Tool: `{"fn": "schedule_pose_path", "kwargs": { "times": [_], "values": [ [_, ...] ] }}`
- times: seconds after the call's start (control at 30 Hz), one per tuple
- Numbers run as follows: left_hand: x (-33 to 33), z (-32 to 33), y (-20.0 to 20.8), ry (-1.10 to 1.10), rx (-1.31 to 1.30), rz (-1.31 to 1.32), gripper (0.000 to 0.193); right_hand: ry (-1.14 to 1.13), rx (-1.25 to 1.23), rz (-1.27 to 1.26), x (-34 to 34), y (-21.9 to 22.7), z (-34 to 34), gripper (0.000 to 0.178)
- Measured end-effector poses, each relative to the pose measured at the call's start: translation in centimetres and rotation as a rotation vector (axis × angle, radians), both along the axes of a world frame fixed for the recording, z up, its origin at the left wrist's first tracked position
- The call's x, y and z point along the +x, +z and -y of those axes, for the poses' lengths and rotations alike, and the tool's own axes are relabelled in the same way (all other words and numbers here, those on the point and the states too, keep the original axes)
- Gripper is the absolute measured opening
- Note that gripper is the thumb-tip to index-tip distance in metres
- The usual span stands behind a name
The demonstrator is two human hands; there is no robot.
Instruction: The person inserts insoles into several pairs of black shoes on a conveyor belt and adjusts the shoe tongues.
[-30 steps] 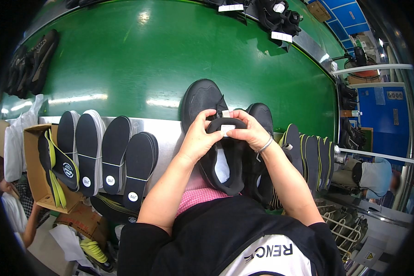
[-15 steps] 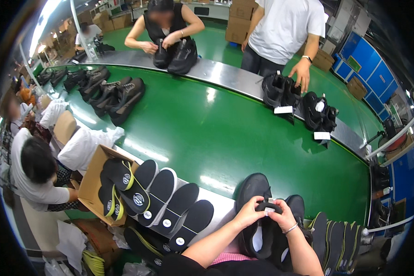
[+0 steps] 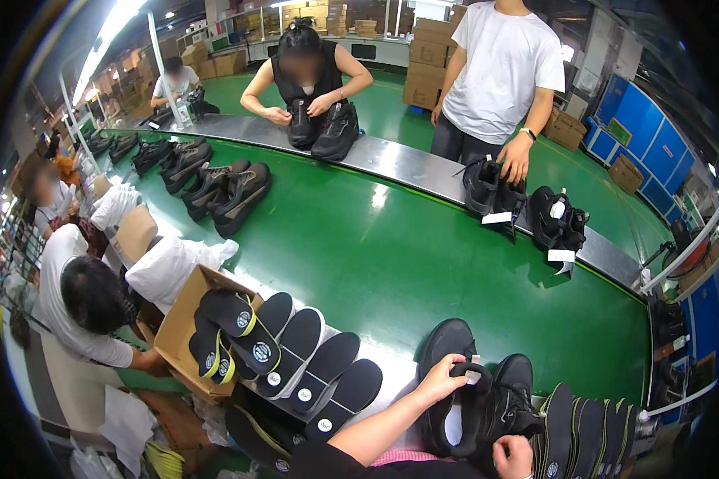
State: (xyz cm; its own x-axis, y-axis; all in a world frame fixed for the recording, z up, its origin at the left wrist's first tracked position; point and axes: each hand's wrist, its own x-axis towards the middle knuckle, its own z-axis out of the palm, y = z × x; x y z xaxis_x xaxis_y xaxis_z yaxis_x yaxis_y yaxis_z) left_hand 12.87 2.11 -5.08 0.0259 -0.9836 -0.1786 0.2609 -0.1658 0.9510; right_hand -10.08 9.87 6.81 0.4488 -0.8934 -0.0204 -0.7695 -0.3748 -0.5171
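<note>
A pair of black lace-up shoes stands in front of me at the green belt's near edge: a left shoe (image 3: pixel 442 345) and a right shoe (image 3: pixel 512 378). My left hand (image 3: pixel 443 380) pinches the padded tongue (image 3: pixel 479 372) of the left shoe, holding it up, with a whitish label on it. Inside that shoe a pale insole bed (image 3: pixel 454 423) shows. Beside the heel of the right shoe is my right hand (image 3: pixel 512 457), its fingers curled; what they hold, if anything, is hidden. Black insoles with yellow-green edges (image 3: pixel 558 427) stand in a row just right of it.
Several black insoles (image 3: pixel 351 389) lie on the metal ledge to my left, beside a cardboard box (image 3: pixel 180 319) of insoles. Shoes (image 3: pixel 244 195) line the green belt (image 3: pixel 343 247). Across it, one person handles shoes (image 3: pixel 335 132); another touches shoes (image 3: pixel 481 185). A seated person (image 3: pixel 96 295) is at left.
My right hand has let go of the shoe tongue and moved down beside the right shoe's heel. My left hand still grips the tongue. The whole view has shifted slightly.
</note>
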Motion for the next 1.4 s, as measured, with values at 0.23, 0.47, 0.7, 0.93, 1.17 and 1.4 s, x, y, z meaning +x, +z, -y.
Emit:
{"fn": "schedule_pose_path", "kwargs": {
  "times": [0.23, 0.47, 0.7, 0.93, 1.17, 1.4],
  "values": [
    [-1.5, 1.1, -0.3, 0.022, -0.077, 0.005, 0.048, 0.062, -0.255, 0.048, -0.9, -1.9, -1.0, 0.016],
    [0.3, 0.6, 1.6, 0.120, 0.008, 0.058, 0.054, 0.142, -0.082, 0.066, 8.5, -0.7, 9.2, 0.063],
    [0.8, 4.3, 3.7, 0.059, 0.187, -0.223, 0.058, -0.199, 0.735, 0.496, 8.1, -4.8, 17.6, 0.027],
    [1.7, 5.0, 2.9, -0.005, 0.255, -0.224, 0.063, -0.281, 1.153, 0.521, 7.4, -6.0, 19.2, 0.029],
    [1.8, 3.8, 2.8, 0.009, 0.272, -0.228, 0.063, -0.213, 1.168, 0.610, 8.5, -4.9, 18.5, 0.032],
    [1.6, 3.9, 2.3, -0.011, 0.267, -0.291, 0.063, -0.170, 1.204, 0.553, 8.4, -4.7, 19.2, 0.024]
  ]
}}
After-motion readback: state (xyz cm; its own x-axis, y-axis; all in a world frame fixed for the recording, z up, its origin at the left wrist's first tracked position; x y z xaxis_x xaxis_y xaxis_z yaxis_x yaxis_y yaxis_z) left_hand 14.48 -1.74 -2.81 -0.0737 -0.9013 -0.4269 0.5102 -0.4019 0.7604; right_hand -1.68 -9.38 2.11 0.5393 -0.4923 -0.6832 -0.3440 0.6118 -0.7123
